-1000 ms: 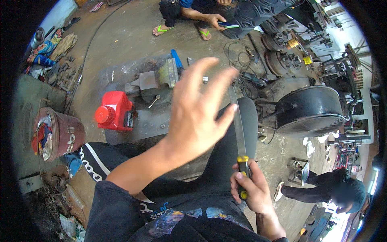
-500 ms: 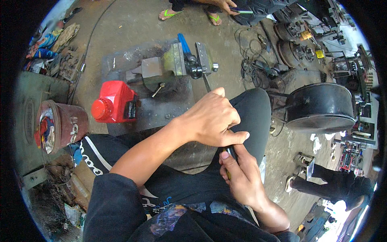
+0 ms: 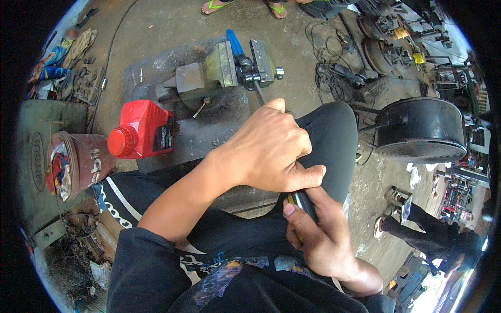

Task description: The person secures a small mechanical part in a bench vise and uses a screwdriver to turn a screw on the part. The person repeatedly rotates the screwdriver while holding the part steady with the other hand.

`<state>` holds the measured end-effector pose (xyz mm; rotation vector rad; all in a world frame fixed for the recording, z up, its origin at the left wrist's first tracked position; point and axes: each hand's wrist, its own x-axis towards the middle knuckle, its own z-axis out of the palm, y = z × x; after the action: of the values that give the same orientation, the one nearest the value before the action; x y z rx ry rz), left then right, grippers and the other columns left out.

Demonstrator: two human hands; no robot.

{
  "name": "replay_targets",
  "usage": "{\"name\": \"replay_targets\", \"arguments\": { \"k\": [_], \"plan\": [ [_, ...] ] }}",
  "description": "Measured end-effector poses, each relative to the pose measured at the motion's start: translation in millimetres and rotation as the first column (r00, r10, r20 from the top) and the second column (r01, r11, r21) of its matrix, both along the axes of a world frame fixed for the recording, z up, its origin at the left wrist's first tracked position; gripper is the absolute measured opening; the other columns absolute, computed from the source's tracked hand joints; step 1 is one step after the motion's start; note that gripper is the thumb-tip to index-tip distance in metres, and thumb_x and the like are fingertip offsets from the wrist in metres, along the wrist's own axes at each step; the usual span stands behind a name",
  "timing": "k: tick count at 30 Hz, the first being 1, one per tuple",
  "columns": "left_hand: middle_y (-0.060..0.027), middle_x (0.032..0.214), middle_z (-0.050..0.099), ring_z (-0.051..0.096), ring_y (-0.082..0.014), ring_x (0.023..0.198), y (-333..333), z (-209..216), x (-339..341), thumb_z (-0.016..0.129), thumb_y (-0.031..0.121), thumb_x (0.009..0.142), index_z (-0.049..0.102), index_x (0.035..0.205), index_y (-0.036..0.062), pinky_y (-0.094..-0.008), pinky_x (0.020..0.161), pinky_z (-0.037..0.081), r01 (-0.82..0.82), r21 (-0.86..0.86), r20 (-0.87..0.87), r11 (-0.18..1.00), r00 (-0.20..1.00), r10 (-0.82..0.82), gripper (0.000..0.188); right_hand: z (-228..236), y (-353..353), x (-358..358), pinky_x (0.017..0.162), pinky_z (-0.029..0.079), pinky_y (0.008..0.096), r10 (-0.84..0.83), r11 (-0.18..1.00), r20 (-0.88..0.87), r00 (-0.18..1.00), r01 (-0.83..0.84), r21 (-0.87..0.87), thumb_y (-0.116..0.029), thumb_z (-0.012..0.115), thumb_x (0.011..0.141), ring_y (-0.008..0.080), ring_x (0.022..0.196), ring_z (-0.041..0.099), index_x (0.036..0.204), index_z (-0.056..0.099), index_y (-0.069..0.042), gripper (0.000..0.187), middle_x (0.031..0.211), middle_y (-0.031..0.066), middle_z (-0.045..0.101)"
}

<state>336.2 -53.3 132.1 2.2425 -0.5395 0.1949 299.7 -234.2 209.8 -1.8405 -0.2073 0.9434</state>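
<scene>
Seen from above, a person sits over a concrete floor (image 3: 156, 31). The left hand (image 3: 274, 148) is closed over the upper part of a long metal file (image 3: 259, 93), its fingers (image 3: 308, 177) curled around it. The right hand (image 3: 318, 235) grips the file's dark handle (image 3: 303, 201) just below. The file's far end meets a green metal bench vise (image 3: 224, 70) on a steel plate. A red plastic oil bottle (image 3: 141, 130) lies beside the vise.

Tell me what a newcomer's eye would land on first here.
Centre frame, the left hand and right hand grip a dark-handled tool whose shaft runs up to the bench vise. Left of them lies a bright red plastic jug, and at far right a big black drum.
</scene>
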Motion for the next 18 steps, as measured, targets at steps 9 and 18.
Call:
{"name": "replay_targets", "arguments": {
  "k": [9,18],
  "plan": [
    [-0.0164,0.047,0.054,0.056,-0.0372,0.051,2,-5,0,0.064,0.051,0.082,0.062,0.050,0.0066,-0.0422,0.070,0.040,0.020,-0.025,-0.045,0.999,0.999,-0.021,0.055,3,3,2,0.046,0.038,0.0246,0.040,0.999,0.003,0.999,-0.040,0.006,-0.007,0.056,0.102,0.0081,0.052,0.049,0.116,0.055,0.004,0.019,0.077,0.0018,0.052],
    [-0.0152,0.045,0.051,0.055,-0.0366,0.049,4,-2,1,0.065,0.044,0.080,0.058,0.046,0.0074,-0.0413,0.069,0.040,0.000,-0.053,0.012,0.999,1.000,0.000,0.051,10,5,3,0.047,0.039,0.0241,0.020,1.000,-0.070,0.997,-0.019,0.016,-0.011,0.052,0.104,0.0092,0.055,0.050,0.114,0.053,0.005,0.018,0.085,0.0047,0.054]
  ]
}}
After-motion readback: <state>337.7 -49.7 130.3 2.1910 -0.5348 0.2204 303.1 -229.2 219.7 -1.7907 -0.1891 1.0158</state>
